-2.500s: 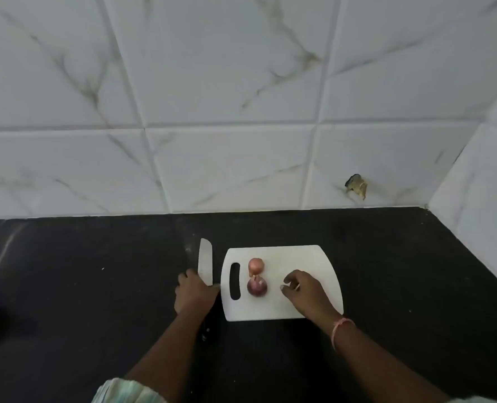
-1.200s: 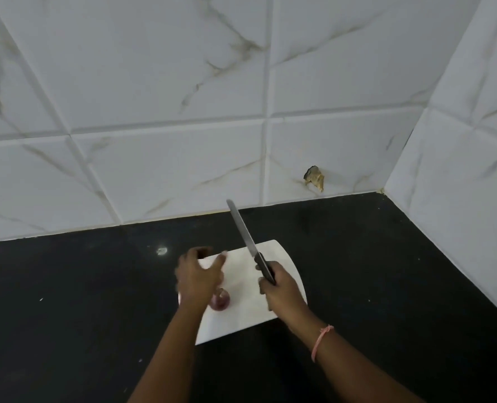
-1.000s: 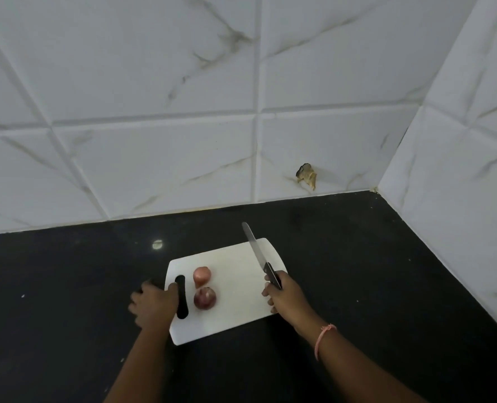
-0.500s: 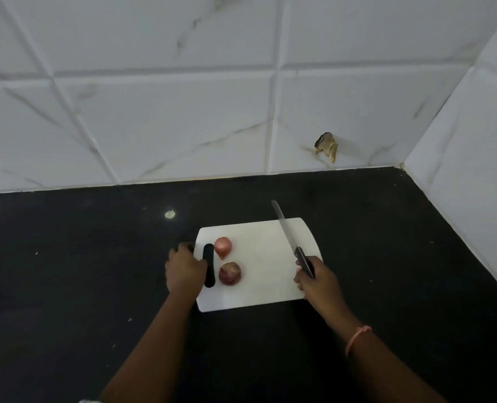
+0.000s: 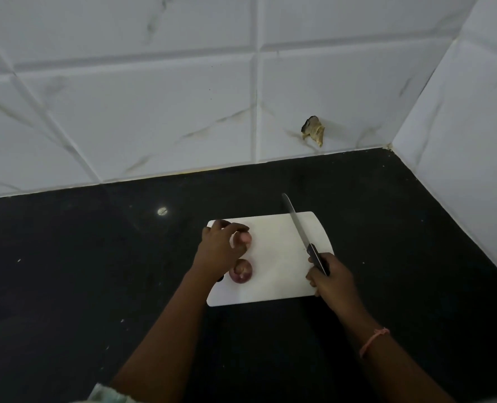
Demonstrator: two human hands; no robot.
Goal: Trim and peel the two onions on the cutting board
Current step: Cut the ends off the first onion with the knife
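Now the left hand (image 5: 222,251) is closing curled fingers around the upper onion (image 5: 245,238) at the cutting board (image 5: 276,257)'s left; the right hand (image 5: 327,279), gripping the knife (image 5: 299,232), is waiting lower right, blade pointing up-frame.

Kitchen, black counter (image 5: 96,271), marbled wall tiles (image 5: 154,117)

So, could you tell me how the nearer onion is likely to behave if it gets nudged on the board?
The nearer onion looks round and rests loose on the smooth cutting board, so it would probably roll. Its skin seems dry and intact, so likely a bit slippery. No hand steadies it: the left hand is at the farther onion.
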